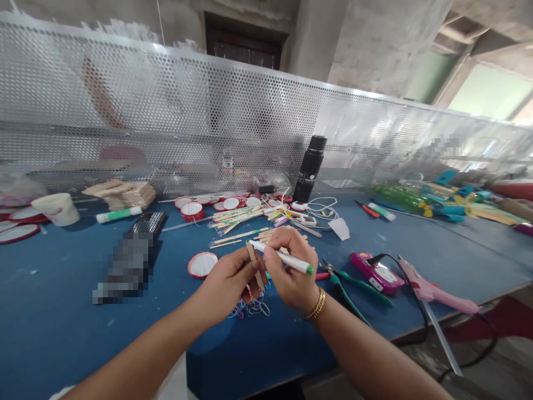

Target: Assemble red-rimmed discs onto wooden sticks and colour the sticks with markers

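Note:
My left hand [233, 276] is closed on a flat wooden craft stick [254, 262], which it holds up at a tilt. In my right hand [290, 272] is a white marker with a green end [296, 262], and its tip is at the top of the stick. Below my hands lies a tangle of coloured strings [254, 306] on the blue table [125, 339]. A round white disc with a red rim [202, 264] rests left of my hands. Beyond them lie several wooden sticks with green marks [235, 219].
Pliers with green handles [352, 283], a purple power strip [377, 272] and a pink glue gun [437, 291] lie to the right. A black bottle [309, 169] stands by the perforated metal screen [258, 105]. At left are a dark case [131, 255] and a white cup [58, 209].

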Tool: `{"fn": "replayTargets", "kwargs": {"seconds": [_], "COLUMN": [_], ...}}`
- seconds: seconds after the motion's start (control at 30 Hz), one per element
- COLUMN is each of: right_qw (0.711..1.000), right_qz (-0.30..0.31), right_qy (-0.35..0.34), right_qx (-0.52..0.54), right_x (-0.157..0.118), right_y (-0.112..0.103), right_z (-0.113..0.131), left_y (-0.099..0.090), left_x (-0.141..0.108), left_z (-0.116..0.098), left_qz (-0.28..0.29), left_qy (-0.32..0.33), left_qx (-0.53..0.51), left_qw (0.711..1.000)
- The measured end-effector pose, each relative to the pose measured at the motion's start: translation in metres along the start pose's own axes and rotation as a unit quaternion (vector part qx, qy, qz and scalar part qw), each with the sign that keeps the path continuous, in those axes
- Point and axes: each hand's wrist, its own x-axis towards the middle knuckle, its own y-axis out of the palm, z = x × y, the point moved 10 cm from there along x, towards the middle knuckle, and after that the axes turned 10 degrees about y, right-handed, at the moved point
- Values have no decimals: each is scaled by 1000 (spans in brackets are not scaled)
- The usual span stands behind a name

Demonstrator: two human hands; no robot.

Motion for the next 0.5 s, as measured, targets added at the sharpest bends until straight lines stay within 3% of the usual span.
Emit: {"fn": "replayTargets", "kwargs": {"seconds": [0.5], "right_qw": [1000], "right_qz": [12], "right_qy": [3], "right_qx": [10], "right_x": [-1], "right_y": [1], "right_z": [0], "left_y": [-1], "left_x": [0], "left_z": [1], "left_qz": [-3], "left_qy": [3], "left_qx": [-6], "left_qw": [1000]}}
